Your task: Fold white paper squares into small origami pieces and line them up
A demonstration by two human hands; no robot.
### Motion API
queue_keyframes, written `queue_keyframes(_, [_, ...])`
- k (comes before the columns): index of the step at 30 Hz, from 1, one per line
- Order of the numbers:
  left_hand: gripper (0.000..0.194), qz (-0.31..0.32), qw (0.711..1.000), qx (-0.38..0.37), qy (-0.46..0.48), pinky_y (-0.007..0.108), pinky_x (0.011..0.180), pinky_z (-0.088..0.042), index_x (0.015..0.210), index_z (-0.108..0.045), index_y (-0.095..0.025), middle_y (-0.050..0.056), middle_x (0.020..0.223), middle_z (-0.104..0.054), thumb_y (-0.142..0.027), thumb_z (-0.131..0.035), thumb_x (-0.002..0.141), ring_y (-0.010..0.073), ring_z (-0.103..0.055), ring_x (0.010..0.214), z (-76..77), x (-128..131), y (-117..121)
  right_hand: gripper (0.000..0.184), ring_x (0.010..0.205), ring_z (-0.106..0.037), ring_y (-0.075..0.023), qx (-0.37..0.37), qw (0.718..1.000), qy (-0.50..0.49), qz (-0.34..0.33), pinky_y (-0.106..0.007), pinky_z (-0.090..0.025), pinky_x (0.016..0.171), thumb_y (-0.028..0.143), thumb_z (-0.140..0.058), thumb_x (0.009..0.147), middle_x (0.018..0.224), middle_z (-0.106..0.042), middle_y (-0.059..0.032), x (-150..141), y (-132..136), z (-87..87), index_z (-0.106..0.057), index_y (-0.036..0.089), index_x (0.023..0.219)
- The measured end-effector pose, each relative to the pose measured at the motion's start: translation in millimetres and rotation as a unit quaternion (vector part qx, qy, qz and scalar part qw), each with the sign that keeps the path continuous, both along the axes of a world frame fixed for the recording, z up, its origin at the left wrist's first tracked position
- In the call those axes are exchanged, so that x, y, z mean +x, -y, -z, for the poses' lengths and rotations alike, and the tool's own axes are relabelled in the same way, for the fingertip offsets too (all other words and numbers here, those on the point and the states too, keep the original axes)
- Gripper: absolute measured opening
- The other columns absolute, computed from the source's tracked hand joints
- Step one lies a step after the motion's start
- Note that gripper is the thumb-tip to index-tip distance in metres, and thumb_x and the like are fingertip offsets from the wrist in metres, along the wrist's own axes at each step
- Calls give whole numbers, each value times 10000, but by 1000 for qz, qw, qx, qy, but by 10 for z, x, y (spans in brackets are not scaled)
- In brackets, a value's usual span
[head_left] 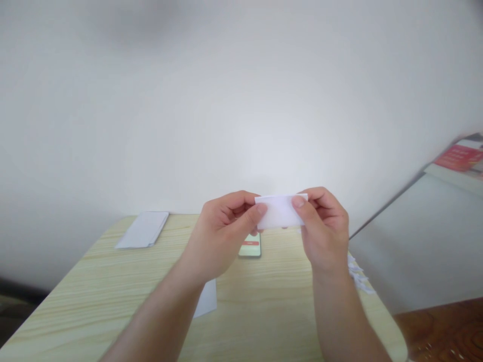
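Note:
A small folded piece of white paper [279, 212] is held up above the table, its long side running left to right. My left hand [230, 221] pinches its left end, thumb on the near face and fingers behind. At the right end my right hand [322, 216] grips the same paper in a like way, thumb near the top edge. Below and behind the hands lies a phone [249, 247] with a lit screen, partly hidden by my left hand. A white sheet [207, 299] rests on the table, partly covered by my left forearm.
On the pale wood table [264, 311], a stack of white paper [142, 230] lies at the back left. Several folded white paper pieces [356, 274] sit along the right edge, partly behind my right arm. A white wall [226, 100] stands behind; a red-and-white printed item [458, 157] is at far right.

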State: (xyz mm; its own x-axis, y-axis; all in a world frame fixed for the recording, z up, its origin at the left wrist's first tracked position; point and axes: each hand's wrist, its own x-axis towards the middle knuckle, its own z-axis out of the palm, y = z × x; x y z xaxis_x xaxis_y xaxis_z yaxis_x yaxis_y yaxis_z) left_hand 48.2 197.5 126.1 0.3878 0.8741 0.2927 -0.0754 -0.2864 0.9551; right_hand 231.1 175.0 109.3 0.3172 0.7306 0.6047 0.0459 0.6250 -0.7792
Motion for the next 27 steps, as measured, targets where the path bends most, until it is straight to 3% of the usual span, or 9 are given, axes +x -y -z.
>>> queue_keyframes(9, [256, 8, 1000, 22, -5, 211, 591, -477, 907, -723, -180, 1, 707, -647, -413, -648, 982, 116, -574, 679, -16, 19, -1, 125, 509, -608, -105, -27, 999, 18, -22, -218, -449, 454, 345, -736, 943, 648, -652, 43, -51, 70, -55, -696, 233, 902])
queue_keyframes(27, [373, -28, 997, 60, -25, 196, 565, -425, 785, -661, -175, -13, 681, -608, -465, -589, 1010, 93, -524, 644, 8, 40, 8, 318, 503, -532, -99, -69, 995, 70, 36, -230, -408, 470, 372, -722, 952, 578, -625, 27, -78, 134, -142, -642, 191, 704])
